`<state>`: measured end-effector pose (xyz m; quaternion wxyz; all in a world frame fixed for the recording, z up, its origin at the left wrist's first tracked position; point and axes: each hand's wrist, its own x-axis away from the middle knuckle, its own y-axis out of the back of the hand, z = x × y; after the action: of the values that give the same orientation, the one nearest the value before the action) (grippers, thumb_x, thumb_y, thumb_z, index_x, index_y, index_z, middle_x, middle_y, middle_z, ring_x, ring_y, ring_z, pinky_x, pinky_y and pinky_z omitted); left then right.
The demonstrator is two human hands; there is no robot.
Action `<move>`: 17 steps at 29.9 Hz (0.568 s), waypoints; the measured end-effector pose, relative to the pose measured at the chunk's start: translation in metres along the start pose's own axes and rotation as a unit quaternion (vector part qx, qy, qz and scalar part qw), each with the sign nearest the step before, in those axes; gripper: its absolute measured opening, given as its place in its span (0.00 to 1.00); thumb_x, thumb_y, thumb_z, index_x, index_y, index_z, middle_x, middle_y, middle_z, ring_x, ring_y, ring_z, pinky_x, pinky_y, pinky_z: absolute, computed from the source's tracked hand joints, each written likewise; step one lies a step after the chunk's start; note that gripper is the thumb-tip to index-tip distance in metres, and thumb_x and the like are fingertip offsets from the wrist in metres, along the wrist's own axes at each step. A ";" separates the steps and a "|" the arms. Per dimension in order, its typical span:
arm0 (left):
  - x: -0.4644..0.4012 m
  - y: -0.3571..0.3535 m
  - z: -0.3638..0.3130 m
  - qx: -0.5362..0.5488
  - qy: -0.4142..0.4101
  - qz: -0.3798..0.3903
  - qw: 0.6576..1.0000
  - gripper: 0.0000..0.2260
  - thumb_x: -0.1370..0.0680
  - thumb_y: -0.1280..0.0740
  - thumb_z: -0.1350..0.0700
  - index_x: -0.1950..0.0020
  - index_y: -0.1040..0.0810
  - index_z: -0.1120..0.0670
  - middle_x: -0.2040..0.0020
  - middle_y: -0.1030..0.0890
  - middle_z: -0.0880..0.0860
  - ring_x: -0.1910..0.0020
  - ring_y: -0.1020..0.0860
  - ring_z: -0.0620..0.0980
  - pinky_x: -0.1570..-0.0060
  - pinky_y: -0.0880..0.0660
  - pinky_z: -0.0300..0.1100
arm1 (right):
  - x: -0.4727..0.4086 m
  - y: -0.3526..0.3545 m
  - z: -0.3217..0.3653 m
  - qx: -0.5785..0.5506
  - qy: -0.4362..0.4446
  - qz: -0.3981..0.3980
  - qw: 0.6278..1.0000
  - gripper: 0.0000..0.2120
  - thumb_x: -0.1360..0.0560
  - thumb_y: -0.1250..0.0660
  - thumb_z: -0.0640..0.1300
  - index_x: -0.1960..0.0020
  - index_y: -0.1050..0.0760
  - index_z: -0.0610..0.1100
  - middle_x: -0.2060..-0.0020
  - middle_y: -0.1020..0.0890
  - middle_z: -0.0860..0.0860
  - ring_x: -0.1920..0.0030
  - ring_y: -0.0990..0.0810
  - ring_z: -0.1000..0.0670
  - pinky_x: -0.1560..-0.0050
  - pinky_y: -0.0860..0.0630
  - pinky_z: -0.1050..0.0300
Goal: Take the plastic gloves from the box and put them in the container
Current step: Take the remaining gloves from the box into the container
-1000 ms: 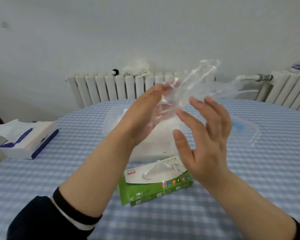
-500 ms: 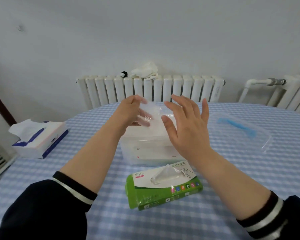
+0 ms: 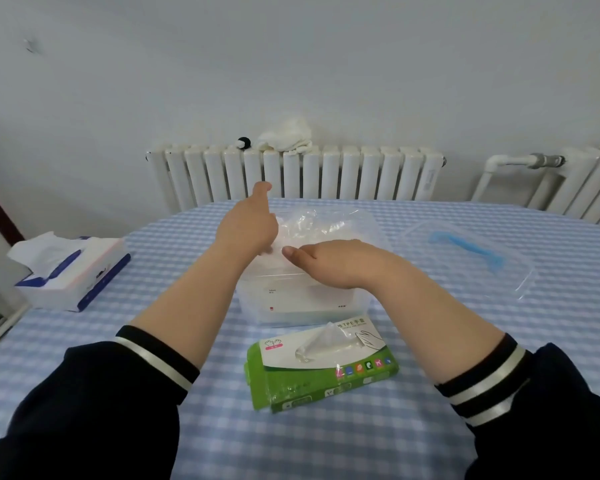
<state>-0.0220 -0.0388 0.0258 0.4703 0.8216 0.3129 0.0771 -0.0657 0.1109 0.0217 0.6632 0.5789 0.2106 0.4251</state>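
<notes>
A clear plastic container (image 3: 291, 308) stands mid-table with crumpled transparent plastic gloves (image 3: 314, 221) inside it. My left hand (image 3: 248, 225) reaches down into the container's left side, thumb sticking up, fingers pushing onto the gloves and mostly hidden behind the hand. My right hand (image 3: 329, 259) lies flat, palm down, over the container's near side, pressing on the gloves. The green and white glove box (image 3: 321, 370) lies in front of the container, with a glove poking out of its slot.
The container's clear lid (image 3: 465, 252) with a blue handle lies to the right. A white and blue tissue box (image 3: 70, 268) sits at the table's left edge. White radiators stand behind the blue checked tablecloth (image 3: 291, 441).
Both hands came down from in front of my face to the container. The glove that was held up now lies inside it, and my right hand has turned flat over it.
</notes>
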 end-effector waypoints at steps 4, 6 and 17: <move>0.003 0.005 0.014 -0.154 -0.084 -0.039 0.984 0.23 0.21 0.41 0.61 0.27 0.38 0.48 0.50 0.20 0.53 0.53 0.22 0.54 0.57 0.24 0.50 | 0.000 0.004 0.001 -0.057 -0.027 0.061 0.996 0.36 0.21 0.62 0.67 0.24 0.40 0.47 0.25 0.37 0.48 0.26 0.39 0.46 0.28 0.44 0.50; 0.005 0.010 0.018 -0.173 -0.131 -0.055 0.975 0.21 0.22 0.40 0.64 0.30 0.31 0.49 0.43 0.22 0.51 0.45 0.25 0.53 0.48 0.26 0.48 | 0.000 0.004 0.001 -0.062 -0.033 0.063 0.996 0.36 0.21 0.62 0.67 0.24 0.39 0.46 0.25 0.37 0.48 0.26 0.38 0.46 0.29 0.44 0.50; 0.046 0.007 0.029 -0.128 -0.148 0.109 0.975 0.21 0.18 0.54 0.45 0.46 0.23 0.47 0.49 0.19 0.48 0.51 0.25 0.49 0.49 0.29 0.46 | 0.013 -0.030 -0.022 -0.104 0.157 -0.437 0.879 0.16 0.20 0.39 0.51 0.38 0.24 0.44 0.42 0.20 0.51 0.39 0.25 0.52 0.35 0.32 0.49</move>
<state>0.0299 -0.0356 0.0083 0.6014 0.7860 0.1361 0.0446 -0.0662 0.1350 -0.0092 0.7965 0.2810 0.4979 0.1969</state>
